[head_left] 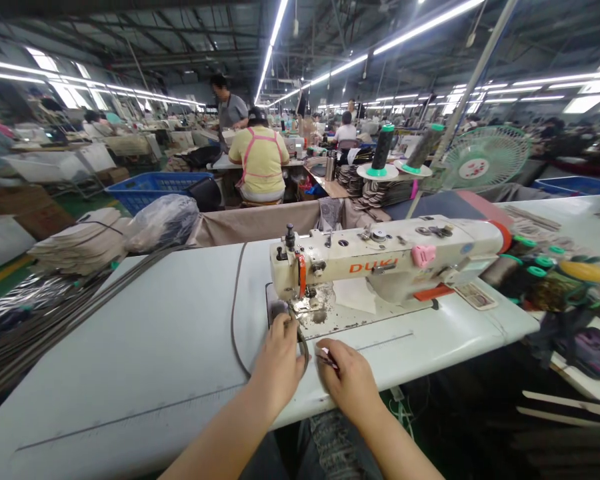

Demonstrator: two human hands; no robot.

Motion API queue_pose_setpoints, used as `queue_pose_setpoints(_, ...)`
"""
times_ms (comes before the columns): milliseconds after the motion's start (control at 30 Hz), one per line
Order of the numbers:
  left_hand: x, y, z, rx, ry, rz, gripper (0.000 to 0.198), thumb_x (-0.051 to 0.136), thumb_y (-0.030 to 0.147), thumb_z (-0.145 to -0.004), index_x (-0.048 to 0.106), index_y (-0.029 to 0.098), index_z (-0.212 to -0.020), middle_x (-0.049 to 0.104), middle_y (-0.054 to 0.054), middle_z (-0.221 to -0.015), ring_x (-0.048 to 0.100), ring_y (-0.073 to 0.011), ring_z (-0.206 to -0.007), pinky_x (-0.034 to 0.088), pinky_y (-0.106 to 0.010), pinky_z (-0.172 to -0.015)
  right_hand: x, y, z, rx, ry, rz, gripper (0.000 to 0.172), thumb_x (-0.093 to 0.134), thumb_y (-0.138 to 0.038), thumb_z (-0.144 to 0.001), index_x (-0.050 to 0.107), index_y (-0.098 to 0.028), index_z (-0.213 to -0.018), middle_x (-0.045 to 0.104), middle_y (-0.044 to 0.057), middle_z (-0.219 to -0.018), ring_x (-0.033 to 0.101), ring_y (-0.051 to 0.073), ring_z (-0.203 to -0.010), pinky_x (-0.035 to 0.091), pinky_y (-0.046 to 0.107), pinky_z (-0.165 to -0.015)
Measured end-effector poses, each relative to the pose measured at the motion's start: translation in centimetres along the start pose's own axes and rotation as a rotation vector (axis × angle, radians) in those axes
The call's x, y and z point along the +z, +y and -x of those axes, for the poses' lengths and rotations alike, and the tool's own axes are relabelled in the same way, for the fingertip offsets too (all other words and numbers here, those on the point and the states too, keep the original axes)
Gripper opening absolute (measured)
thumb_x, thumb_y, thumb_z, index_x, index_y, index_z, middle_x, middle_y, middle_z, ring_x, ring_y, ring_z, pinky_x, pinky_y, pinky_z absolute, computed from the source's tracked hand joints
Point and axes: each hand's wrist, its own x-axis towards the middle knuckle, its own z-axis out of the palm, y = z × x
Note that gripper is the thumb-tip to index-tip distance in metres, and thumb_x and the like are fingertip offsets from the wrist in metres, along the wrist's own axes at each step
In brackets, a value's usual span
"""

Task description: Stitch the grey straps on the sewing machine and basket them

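My left hand (277, 363) is closed on a thin grey strap (234, 320) just in front of the presser foot of a white industrial sewing machine (380, 257). The strap curves back across the white sewing table (130, 373) and loops up near the needle area. My right hand (347, 381) rests close by on the tabletop, its fingertips over small pink-handled thread snips (327, 357). The snips are partly hidden by those fingers. The needle plate (320, 313) is speckled with dark residue.
Bundled grey straps (40, 320) lie off the table's left side, beside a stack of tan material (80, 241) and a plastic bag (163, 223). Thread cones (383, 148) stand behind the machine, with a green fan (485, 159) to the right. Co-workers (259, 157) sit and stand at stations ahead.
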Motion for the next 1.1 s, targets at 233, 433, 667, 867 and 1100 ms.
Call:
queue_pose_setpoints(233,0.9,0.1,1.0,0.100,0.013,-0.048,0.039,0.060,0.021,-0.094,0.056,0.013,-0.132,0.053,-0.016,-0.144,0.054,-0.0290,-0.136,0.046,-0.041,-0.116,-2.5,1.0,2.4,0.163,0.098,-0.288,0.022,0.055,-0.034,-0.099,0.072,-0.024,-0.108,0.074,0.004,-0.092,0.068,0.020,-0.083,0.052,0.030,-0.077)
queue_pose_setpoints(433,1.7,-0.3,1.3,0.181,-0.006,-0.206,0.031,0.057,0.017,-0.098,0.061,0.012,-0.128,0.059,-0.016,-0.140,0.056,-0.0290,-0.136,0.047,-0.042,-0.117,-4.4,3.3,6.5,0.454,0.374,-0.454,0.042,0.056,-0.060,-0.097,0.073,-0.022,-0.095,0.060,0.001,-0.069,0.058,0.018,-0.066,0.049,0.029,-0.065)
queue_pose_setpoints(667,1.4,-0.1,1.6,0.203,-0.011,-0.244,0.026,0.060,0.018,-0.097,0.063,0.013,-0.123,0.060,-0.016,-0.137,0.056,-0.0289,-0.136,0.047,-0.042,-0.116,-6.6,9.7,11.7,0.854,0.670,-0.466,0.064,0.064,-0.081,-0.077,0.071,-0.019,-0.092,0.060,0.001,-0.071,0.052,0.016,-0.062,0.045,0.029,-0.056)
queue_pose_setpoints(867,1.5,-0.1,1.7,0.234,-0.003,-0.282,0.026,0.055,0.017,-0.099,0.064,0.011,-0.123,0.061,-0.017,-0.136,0.058,-0.0290,-0.133,0.048,-0.043,-0.114,-6.6,16.7,17.1,1.077,0.772,-0.431,0.064,0.063,-0.078,-0.064,0.069,-0.018,-0.084,0.069,0.007,-0.076,0.062,0.021,-0.068,0.050,0.033,-0.059)
queue_pose_setpoints(1100,3.6,-3.5,1.5,0.360,0.086,-0.327,0.032,0.044,0.027,-0.102,0.064,0.011,-0.122,0.060,-0.019,-0.136,0.062,-0.0304,-0.127,0.053,-0.043,-0.108,-7.5,20.1,20.4,1.216,0.853,-0.243,0.040,0.068,-0.057,-0.086,0.072,-0.017,-0.088,0.071,0.001,-0.078,0.067,0.018,-0.073,0.055,0.036,-0.073)
